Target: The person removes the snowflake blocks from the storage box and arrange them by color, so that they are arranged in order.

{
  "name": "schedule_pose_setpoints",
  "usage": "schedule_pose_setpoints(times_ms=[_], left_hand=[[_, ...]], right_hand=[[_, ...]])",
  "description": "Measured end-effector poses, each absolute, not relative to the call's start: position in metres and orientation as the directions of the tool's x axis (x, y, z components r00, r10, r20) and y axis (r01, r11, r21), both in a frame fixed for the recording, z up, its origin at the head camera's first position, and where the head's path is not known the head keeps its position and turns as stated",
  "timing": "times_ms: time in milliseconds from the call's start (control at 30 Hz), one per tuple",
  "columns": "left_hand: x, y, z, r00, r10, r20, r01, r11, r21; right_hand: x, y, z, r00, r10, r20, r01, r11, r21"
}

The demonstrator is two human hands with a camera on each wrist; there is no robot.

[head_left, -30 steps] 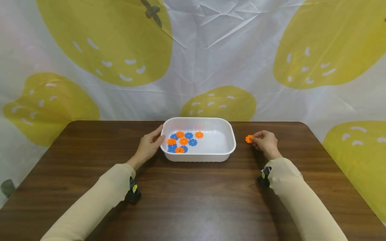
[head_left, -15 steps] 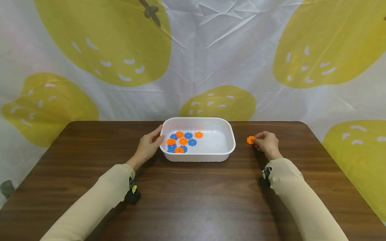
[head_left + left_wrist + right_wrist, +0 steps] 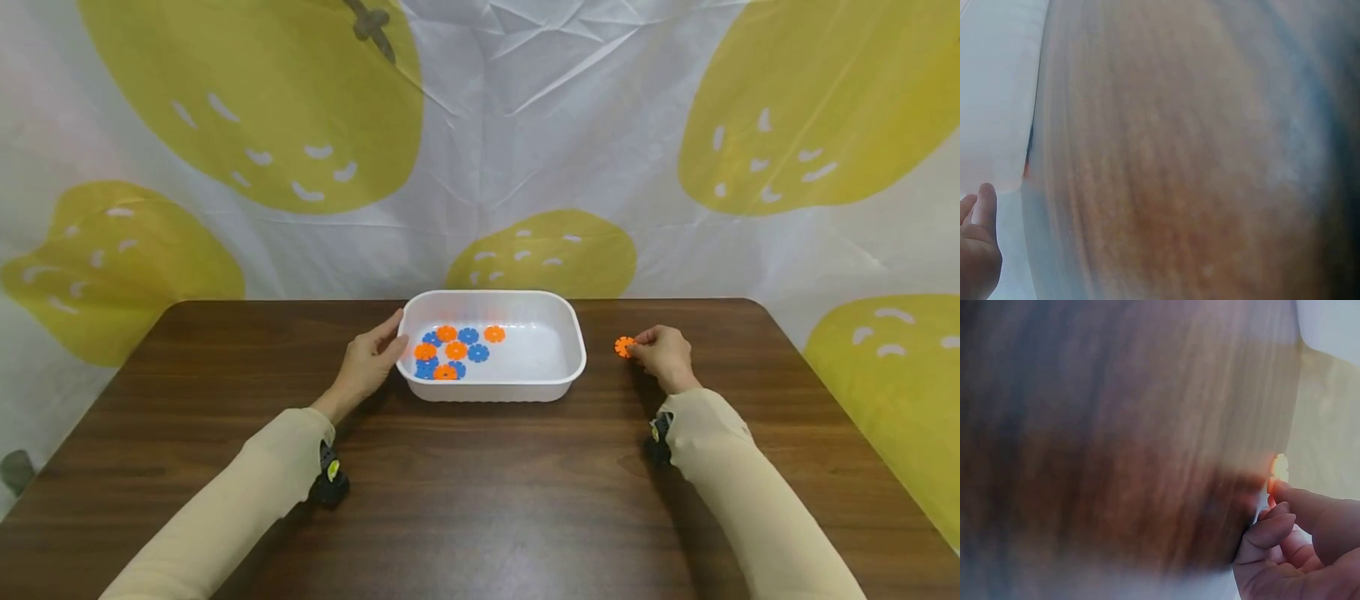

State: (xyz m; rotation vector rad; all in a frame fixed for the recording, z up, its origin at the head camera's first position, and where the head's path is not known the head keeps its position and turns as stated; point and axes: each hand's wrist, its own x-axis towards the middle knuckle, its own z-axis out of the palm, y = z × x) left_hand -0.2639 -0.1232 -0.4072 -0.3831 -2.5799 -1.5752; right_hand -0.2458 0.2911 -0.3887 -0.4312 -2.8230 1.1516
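Note:
A white plastic tray [image 3: 540, 392] stands near the table's back edge, with several blue and orange notched plastic discs [image 3: 456, 350] lying mostly in its left half. At the tray's left end my left hand [image 3: 363, 363] holds the rim, thumb over the edge and fingers along the outside. In the left wrist view only part of that hand [image 3: 980, 250] shows beside the pale tray. Right of the tray, my right hand [image 3: 664, 357] pinches an orange notched disc [image 3: 622, 347] between thumb and fingertips. The right wrist view shows this disc [image 3: 1279, 470] glowing bright at the fingertips.
A dark brown wooden table [image 3: 480, 500] lies under both arms. Behind it hangs a white cloth [image 3: 480, 150] printed with large yellow fruit. Black wrist cameras sit below both sleeves.
The right hand with its orange disc has shifted very slightly to the right, toward the person's side. The left hand and the tray stay in place.

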Motion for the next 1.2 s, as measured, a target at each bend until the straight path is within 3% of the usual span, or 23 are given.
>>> schedule_pose_setpoints(times_ms=[433, 700, 967, 1200], left_hand=[[-0.263, -0.124, -0.406, -0.965, 0.156, 0.211, 0.259, 0.444, 0.858], [-0.263, -0.123, -0.406, -0.964, 0.162, 0.21, 0.26, 0.42, 0.87], [-0.264, -0.122, -0.407, -0.965, 0.16, 0.208, 0.258, 0.42, 0.87], [-0.263, -0.123, -0.408, -0.965, 0.151, 0.215, 0.26, 0.424, 0.868]], right_hand=[[-0.248, 0.29, -0.387, -0.969, 0.247, -0.019, 0.203, 0.745, -0.635], [-0.245, 0.291, -0.388, -0.972, 0.236, -0.026, 0.193, 0.723, -0.664], [-0.244, 0.281, -0.379, -0.964, 0.266, 0.017, 0.156, 0.613, -0.775], [-0.251, 0.235, -0.345, -0.98, 0.196, 0.023, 0.038, 0.305, -0.952]])
